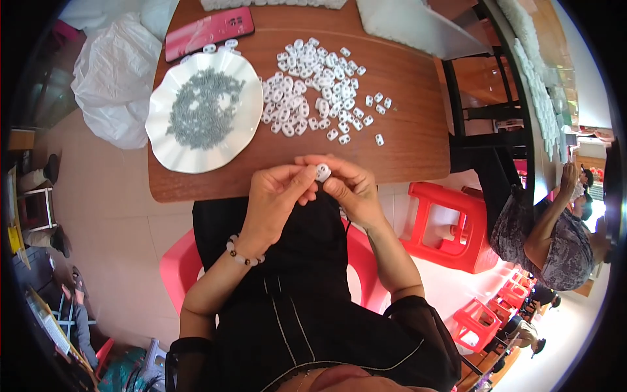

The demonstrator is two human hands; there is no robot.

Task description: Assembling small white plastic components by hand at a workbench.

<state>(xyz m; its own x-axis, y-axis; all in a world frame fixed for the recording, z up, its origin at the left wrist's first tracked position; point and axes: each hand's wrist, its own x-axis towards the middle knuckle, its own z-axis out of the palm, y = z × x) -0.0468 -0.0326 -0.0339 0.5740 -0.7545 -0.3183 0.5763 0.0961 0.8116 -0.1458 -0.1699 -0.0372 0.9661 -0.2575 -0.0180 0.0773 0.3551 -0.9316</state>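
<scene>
Just past the table's near edge, both my hands meet around one small white two-holed plastic piece, which looks like a cord lock (322, 172). My left hand (274, 196) pinches it from the left between thumb and fingers. The thumb and forefinger of my right hand (354, 195) close on its other side. The fingers partly cover it. Beyond my hands lies a loose heap of similar white two-holed pieces (287, 104). To the left, a white wavy-rimmed plate (160, 121) holds many tiny grey pieces (206, 108) that look like small metal springs.
A pink phone (210, 34) lies at the wooden table's (418, 124) far left, with a few white pieces beside it. White plastic bags (117, 81) stand left of the table. A red stool (450, 225) is at the right. Another person (552, 242) sits farther right by a second table.
</scene>
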